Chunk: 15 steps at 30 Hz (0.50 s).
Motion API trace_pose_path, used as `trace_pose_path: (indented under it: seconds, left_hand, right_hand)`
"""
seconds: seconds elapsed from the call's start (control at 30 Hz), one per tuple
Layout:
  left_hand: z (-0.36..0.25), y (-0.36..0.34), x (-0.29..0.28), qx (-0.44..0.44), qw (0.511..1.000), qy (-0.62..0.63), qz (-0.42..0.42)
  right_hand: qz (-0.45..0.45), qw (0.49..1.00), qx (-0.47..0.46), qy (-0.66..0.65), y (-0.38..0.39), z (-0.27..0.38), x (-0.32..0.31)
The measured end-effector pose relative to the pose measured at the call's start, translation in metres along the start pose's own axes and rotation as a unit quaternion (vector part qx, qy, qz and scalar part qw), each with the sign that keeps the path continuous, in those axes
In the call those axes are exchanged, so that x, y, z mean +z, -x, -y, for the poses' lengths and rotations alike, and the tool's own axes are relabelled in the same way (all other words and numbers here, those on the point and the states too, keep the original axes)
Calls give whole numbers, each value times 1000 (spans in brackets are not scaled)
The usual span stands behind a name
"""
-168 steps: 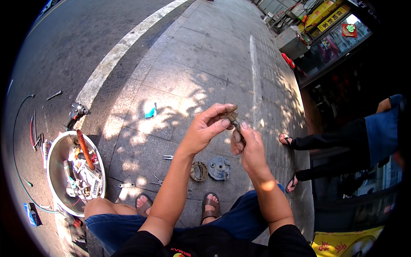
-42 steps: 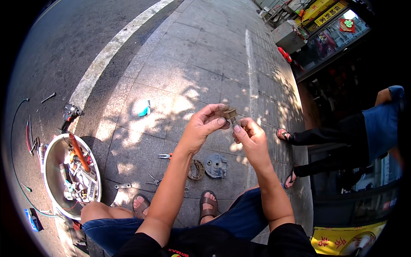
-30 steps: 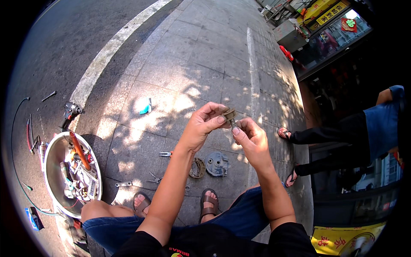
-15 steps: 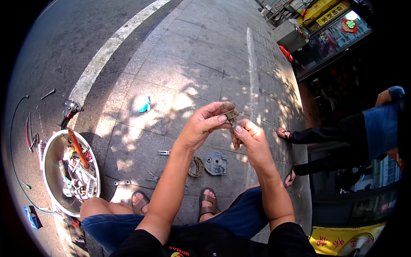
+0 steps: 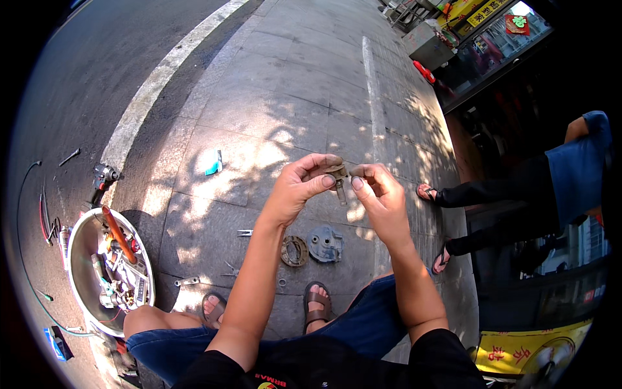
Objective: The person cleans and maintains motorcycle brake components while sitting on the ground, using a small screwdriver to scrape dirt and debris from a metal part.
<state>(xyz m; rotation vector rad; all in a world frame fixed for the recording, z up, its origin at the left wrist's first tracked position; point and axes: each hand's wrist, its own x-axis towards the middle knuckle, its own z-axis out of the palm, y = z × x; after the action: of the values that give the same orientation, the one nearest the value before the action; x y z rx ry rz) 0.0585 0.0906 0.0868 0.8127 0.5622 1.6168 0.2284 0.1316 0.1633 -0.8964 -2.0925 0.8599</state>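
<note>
Compared with half a second ago, the right hand [image 5: 387, 200] has come off the stem of the small brown metal part [image 5: 341, 192] and sits higher, beside the part's head. At the centre of the frame, the left hand [image 5: 289, 192] pinches that head between thumb and fingers, the stem pointing down, bare. The right hand's thumb and forefinger are drawn close together near the head; whether they grip or touch it I cannot tell. Below the hands, at lower centre, a brown ring [image 5: 295, 263] lies just beside a round grey plate [image 5: 325, 245] on the paving [image 5: 291, 78]. Pliers [image 5: 245, 233] show left of the ring, past the left forearm. At lower left stands a metal basin [image 5: 80, 259] of tools, an orange handle [image 5: 118, 235] sticking up, with a power tool [image 5: 103, 179] just above it.
</note>
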Motion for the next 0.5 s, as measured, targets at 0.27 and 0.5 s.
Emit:
trace_pose_path:
  seconds: [0.27,0.5]
  left_hand:
    - [5,2,2,0,999,-34,-1]
    - [13,4,3,-5,1000,-19,-4]
  right_hand:
    - [45,988,124,-75,-7,2,-5]
    - [85,950,187,-234,-8,-8,-3]
